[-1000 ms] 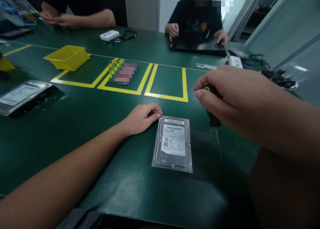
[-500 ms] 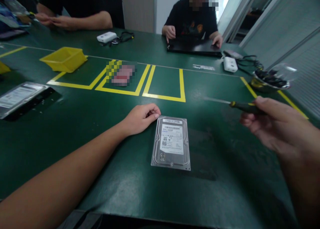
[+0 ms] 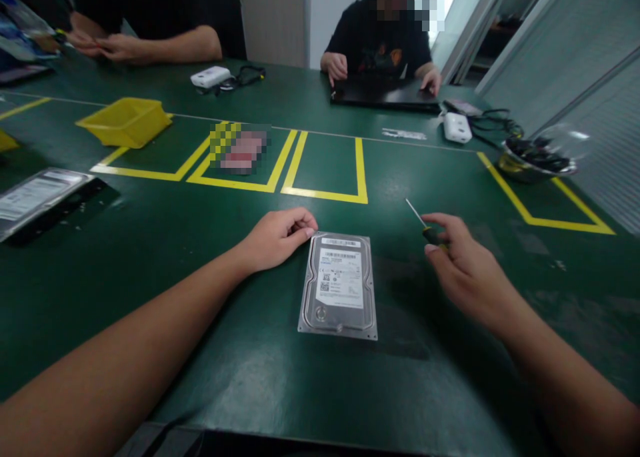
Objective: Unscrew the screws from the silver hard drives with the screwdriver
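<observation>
A silver hard drive [image 3: 339, 287] with a white label lies flat on the green table in front of me. At its far left corner rests my left hand [image 3: 281, 238], fingers curled and thumb and fingertips closed on the corner. To the right of the drive, my right hand [image 3: 463, 260] grips a screwdriver [image 3: 433, 236] with a dark green and yellow handle. Its thin metal shaft points away and to the left, with the tip clear of the drive.
A yellow bin [image 3: 127, 122] stands near yellow tape outlines [image 3: 325, 196]. Another hard drive [image 3: 43, 197] lies at left. A bowl of dark parts [image 3: 537, 156] is at right. Across the table, one person touches a black laptop [image 3: 385, 94]; another sits at left. White adapters [image 3: 457, 128] trail cables.
My right hand has moved left and nearer the drive, and the screwdriver has turned so its tip points farther away. My left hand and the drive stay in place.
</observation>
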### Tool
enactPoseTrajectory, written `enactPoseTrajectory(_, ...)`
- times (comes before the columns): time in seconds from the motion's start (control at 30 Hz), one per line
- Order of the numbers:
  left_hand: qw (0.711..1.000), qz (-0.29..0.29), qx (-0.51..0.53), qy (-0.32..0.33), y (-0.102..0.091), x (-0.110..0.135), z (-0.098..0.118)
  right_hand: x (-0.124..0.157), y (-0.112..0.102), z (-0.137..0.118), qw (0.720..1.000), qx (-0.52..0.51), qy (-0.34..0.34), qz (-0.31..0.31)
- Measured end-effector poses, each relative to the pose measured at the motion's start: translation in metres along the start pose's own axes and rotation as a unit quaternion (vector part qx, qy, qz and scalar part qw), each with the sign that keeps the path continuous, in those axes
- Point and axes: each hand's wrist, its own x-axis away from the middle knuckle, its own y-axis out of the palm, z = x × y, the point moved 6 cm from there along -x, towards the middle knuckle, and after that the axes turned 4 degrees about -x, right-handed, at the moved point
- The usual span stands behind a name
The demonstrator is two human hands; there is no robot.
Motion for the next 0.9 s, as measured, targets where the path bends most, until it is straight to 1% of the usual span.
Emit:
enactPoseTrajectory(0.03,1.000,0.000,0.001,0.000,0.000,0.000,0.000,0.000,0.006,-0.002,0.997,0.072,-0.019,-0.014)
enactPoseTrajectory(0.07,1.000,0.000,0.002,-0.001,0.000,0.000,-0.001,-0.001,0.013,-0.003,0.991,0.128,-0.022,-0.031)
enactPoseTrajectory(0.1,1.000,0.000,0.003,-0.002,0.000,0.000,-0.001,-0.001,0.019,-0.002,0.984,0.171,-0.016,-0.047)
enactPoseTrajectory(0.17,1.000,0.000,0.005,-0.003,0.000,0.000,-0.001,-0.002,0.028,-0.001,0.973,0.222,-0.008,-0.061)
enactPoseTrajectory(0.27,1.000,-0.001,0.006,-0.004,0.000,0.001,0.000,-0.003,0.037,-0.004,0.965,0.253,-0.024,-0.070)
enactPoseTrajectory(0.4,1.000,-0.002,0.004,-0.004,0.000,0.001,0.001,-0.003,0.042,-0.010,0.950,0.298,-0.039,-0.087)
enactPoseTrajectory(0.53,1.000,-0.001,0.000,0.000,0.000,0.000,0.002,-0.003,0.045,-0.017,0.929,0.357,-0.040,-0.090)
enactPoseTrajectory(0.6,1.000,-0.002,0.000,-0.001,0.000,0.000,0.002,-0.005,0.046,-0.018,0.926,0.365,-0.036,-0.093)
enactPoseTrajectory(0.7,1.000,-0.002,0.005,-0.004,0.000,0.000,0.002,-0.005,0.044,-0.017,0.931,0.351,-0.020,-0.102)
enactPoseTrajectory(0.77,1.000,-0.002,0.006,-0.005,0.000,0.000,0.002,-0.005,0.037,-0.014,0.937,0.332,-0.001,-0.111)
enactPoseTrajectory(0.83,1.000,0.000,0.004,-0.003,0.000,0.000,0.002,-0.004,0.025,-0.010,0.946,0.302,0.018,-0.116)
enactPoseTrajectory(0.9,1.000,0.001,0.001,-0.002,0.000,0.000,0.001,-0.003,0.006,0.000,0.955,0.274,0.045,-0.104)
